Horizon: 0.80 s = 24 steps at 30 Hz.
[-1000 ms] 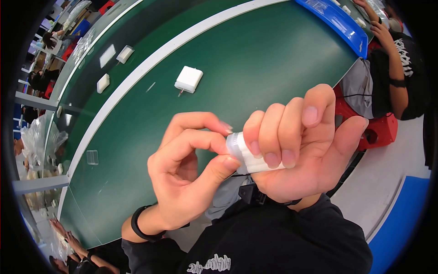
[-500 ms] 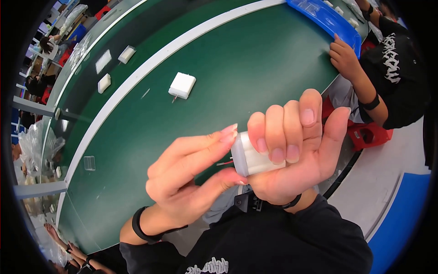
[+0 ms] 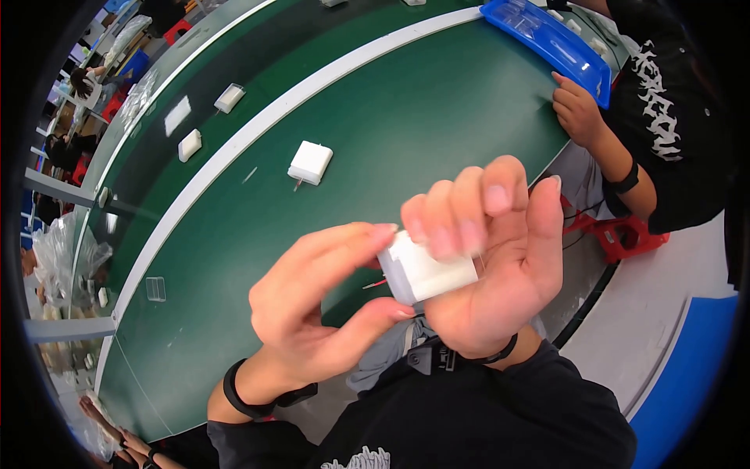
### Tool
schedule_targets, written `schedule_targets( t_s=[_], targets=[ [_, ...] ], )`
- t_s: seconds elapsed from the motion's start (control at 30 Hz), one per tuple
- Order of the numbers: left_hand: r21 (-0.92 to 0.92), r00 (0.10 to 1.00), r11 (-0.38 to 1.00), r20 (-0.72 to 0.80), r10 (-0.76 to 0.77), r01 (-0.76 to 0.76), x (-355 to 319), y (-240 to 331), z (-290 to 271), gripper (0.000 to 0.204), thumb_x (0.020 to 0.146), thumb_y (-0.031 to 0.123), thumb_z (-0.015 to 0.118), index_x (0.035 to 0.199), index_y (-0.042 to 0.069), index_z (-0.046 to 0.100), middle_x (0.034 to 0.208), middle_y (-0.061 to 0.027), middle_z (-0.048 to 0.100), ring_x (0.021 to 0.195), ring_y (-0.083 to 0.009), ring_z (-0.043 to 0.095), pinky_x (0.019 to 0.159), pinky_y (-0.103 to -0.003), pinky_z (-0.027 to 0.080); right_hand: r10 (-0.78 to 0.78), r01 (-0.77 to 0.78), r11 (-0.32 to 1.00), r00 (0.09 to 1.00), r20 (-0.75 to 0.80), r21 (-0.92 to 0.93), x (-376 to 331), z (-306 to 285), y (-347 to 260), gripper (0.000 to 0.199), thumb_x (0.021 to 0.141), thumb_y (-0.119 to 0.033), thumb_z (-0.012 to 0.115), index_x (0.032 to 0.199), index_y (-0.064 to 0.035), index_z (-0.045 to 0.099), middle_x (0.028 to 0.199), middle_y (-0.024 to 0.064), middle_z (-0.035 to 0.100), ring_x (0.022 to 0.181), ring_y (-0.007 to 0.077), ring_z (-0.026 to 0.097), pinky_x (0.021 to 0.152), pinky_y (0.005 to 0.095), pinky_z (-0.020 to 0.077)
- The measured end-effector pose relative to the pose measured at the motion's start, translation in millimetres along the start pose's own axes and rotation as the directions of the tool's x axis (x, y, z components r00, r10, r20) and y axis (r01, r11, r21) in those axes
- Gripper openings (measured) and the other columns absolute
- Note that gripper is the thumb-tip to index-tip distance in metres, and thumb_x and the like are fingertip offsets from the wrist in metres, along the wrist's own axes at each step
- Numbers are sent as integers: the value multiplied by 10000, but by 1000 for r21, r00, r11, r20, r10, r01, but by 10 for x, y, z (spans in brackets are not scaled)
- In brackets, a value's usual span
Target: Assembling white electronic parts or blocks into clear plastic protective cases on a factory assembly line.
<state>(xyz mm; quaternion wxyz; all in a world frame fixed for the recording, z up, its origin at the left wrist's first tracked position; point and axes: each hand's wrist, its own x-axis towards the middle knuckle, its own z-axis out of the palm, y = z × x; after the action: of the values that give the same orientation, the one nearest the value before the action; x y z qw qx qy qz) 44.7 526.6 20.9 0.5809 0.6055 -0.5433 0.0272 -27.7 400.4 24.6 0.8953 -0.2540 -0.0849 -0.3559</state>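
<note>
The right hand is curled around a small white block, four fingers wrapped over its top and the palm behind, which holds it raised above the green table close to the camera. The left hand pinches the block's near end between forefinger and thumb, steadying that end. A similar white block lies well apart on the table, and a co-worker's hand rests near a blue tray.
</note>
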Motion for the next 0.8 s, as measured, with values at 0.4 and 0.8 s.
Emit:
schedule_targets(
  t_s=[0.4,0.8],
  targets=[
    [-620,517,86,561,-647,780,-89,-14,-243,448,975,309,415,1017,-114,555,909,-221,634,767,-243,663,658,-294,550,42,-34,999,953,300,-34,65,-95,101,469,978,-461,259,839,-81,498,596,0,431,566,138,423,646,313,349],
    [-94,991,990,88,-101,110,-309,-51,-310,564,690,-4,767,1191,-88,520,1121,-179,574,956,-213,606,804,-323,518,91,-99,975,995,46,201,-35,-16,321,458,983,-421,262,735,-103,480,480,-42,345,457,105,345,567,291,342]
  ],
)
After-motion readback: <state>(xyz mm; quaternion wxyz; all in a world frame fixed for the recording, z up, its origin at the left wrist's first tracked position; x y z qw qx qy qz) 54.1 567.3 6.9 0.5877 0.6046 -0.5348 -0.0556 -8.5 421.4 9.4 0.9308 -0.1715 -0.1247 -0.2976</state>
